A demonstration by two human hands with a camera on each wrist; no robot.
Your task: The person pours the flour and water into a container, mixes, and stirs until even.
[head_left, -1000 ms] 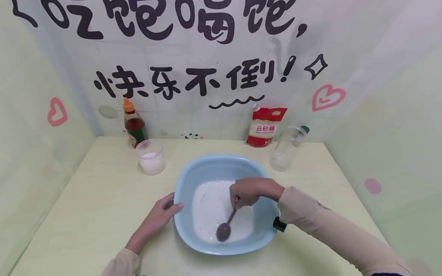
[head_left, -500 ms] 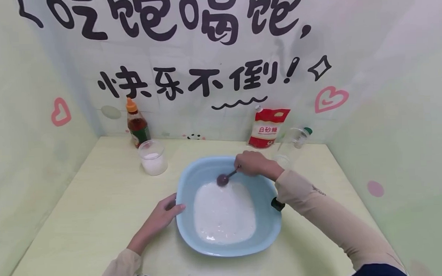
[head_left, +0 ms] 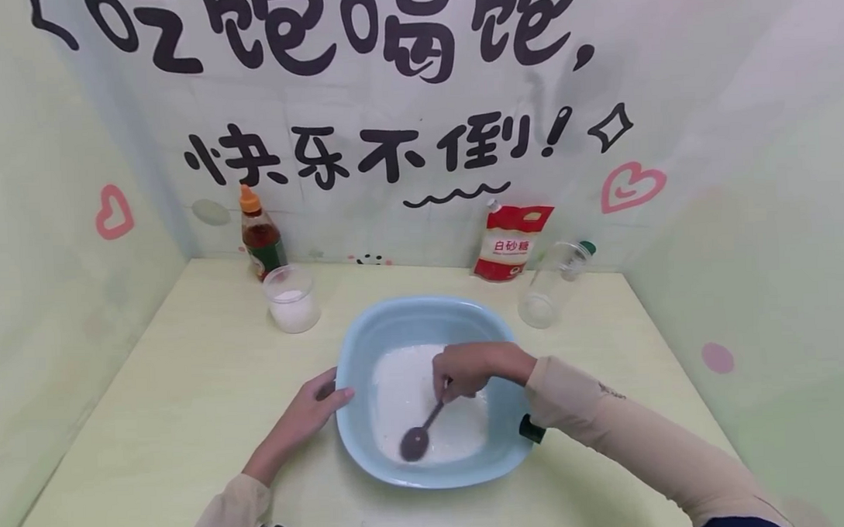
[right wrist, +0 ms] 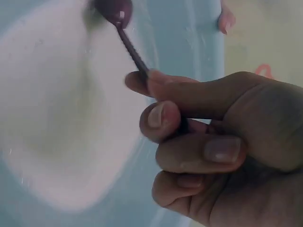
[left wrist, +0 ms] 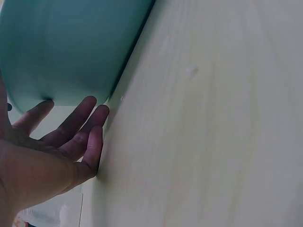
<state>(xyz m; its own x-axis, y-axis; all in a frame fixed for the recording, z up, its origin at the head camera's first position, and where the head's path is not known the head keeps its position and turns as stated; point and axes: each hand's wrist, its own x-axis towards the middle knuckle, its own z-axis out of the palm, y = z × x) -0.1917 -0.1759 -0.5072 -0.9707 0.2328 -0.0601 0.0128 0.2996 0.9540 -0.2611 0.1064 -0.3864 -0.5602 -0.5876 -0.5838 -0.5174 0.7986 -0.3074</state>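
A light blue basin (head_left: 357,328) stands on the table, with white liquid (head_left: 398,373) in its bottom. At its left rim my left hand (head_left: 311,407) holds it, thumb over the edge. In the left wrist view, the fingers (left wrist: 71,123) of that hand lie against the basin's outer wall. Inside the basin, my right hand (head_left: 464,368) grips a dark brown spoon (head_left: 415,444) by its handle. The spoon's bowl is low, near the liquid's front left part. In the right wrist view, thumb and curled fingers pinch the spoon handle (right wrist: 132,52).
Behind the basin at left stand a clear tub (head_left: 292,303) of white contents and a sauce bottle (head_left: 262,242) with an orange cap. At back right are a red sugar pouch (head_left: 508,243) and a clear tall container (head_left: 543,290). A green cap (head_left: 587,248) shows behind it.
My right hand swung the spoon to the basin's far side half a second ago, then back to the near left side. The left hand stays on the rim.
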